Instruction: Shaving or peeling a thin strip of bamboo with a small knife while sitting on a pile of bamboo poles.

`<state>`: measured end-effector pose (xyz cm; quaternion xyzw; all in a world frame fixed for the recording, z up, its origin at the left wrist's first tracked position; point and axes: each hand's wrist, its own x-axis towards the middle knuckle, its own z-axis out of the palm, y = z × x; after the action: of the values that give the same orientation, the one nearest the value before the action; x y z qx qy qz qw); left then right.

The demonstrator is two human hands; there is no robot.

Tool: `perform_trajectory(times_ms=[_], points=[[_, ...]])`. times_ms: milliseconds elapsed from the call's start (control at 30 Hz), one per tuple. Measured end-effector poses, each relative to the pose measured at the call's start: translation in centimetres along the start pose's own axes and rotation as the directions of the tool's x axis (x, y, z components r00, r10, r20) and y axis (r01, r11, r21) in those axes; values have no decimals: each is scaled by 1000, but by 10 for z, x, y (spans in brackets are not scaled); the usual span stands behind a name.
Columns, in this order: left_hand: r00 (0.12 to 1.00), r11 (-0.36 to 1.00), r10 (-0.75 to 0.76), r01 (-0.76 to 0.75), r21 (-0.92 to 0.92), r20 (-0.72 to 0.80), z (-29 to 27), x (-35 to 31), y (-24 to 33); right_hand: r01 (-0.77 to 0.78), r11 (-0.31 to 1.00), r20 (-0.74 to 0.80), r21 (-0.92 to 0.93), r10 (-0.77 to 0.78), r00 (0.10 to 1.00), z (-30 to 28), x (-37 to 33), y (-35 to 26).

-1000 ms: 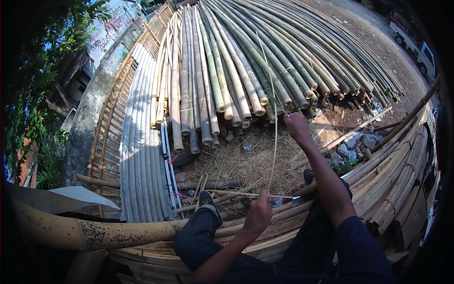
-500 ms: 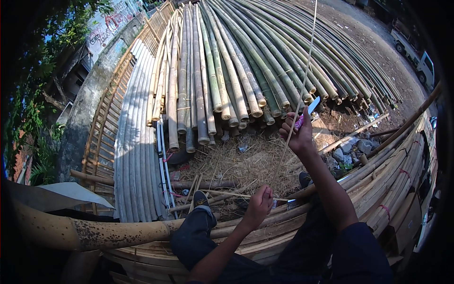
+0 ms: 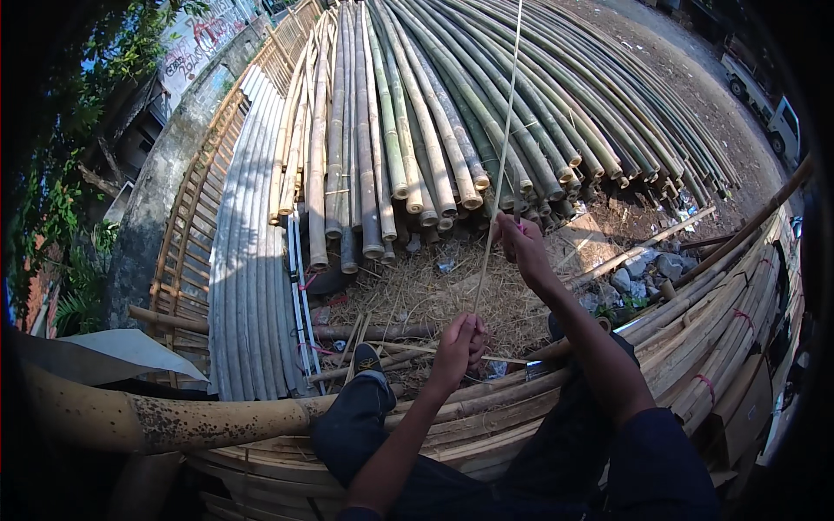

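Strip pos.: bamboo strip stands btwn the person & the stacked bamboo poles, raised over straw-littered ground. Long axis runs from L hand up & away, w/ a slight lean to R, and exits at top edge of view; far end n/a.

L grip: fingers closed, pinching strip at the lowest stretch that shows. Whether a tail runs on below the fist, can't tell.

R hand: fingers curled round a pink handle; most of it is hidden in the fist, so tool type & blade edge not confirmed.

Key relation: R hand sits above & to R of L hand, farther from the body, w/ strip passing just beside its finger side, i.e. on the L of that grip. Contact btwn R fingers & strip: can't tell. L hand is the nearer, being on the strip itself; R is alongside, part-way up the axis. Strip looks near straight btwn the two; tension is a judgement only.

Surroundings: split bamboo slats at R, corrugated sheets at L, thick bamboo pole at lower L.
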<state>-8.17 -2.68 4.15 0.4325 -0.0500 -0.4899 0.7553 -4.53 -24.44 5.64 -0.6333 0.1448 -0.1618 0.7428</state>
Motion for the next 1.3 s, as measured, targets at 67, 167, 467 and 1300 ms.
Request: perform_trajectory(times_ms=[67,167,467,1300], points=[[979,963,165,-135,234,-116,-4,-2,3,117,893,24,-435,-118,993,2,-2,-3],[953,895,249,-159,418,-171,-20,1,3,252,535,223,-806,-119,967,11,-8,-2],[831,326,534,-34,945,-154,-18,-8,5,580,418,618,-699,-57,784,50,-37,39],[981,814,180,-109,571,-68,6,-22,-1,-143,731,172,667,36,984,-36,29,-13]])
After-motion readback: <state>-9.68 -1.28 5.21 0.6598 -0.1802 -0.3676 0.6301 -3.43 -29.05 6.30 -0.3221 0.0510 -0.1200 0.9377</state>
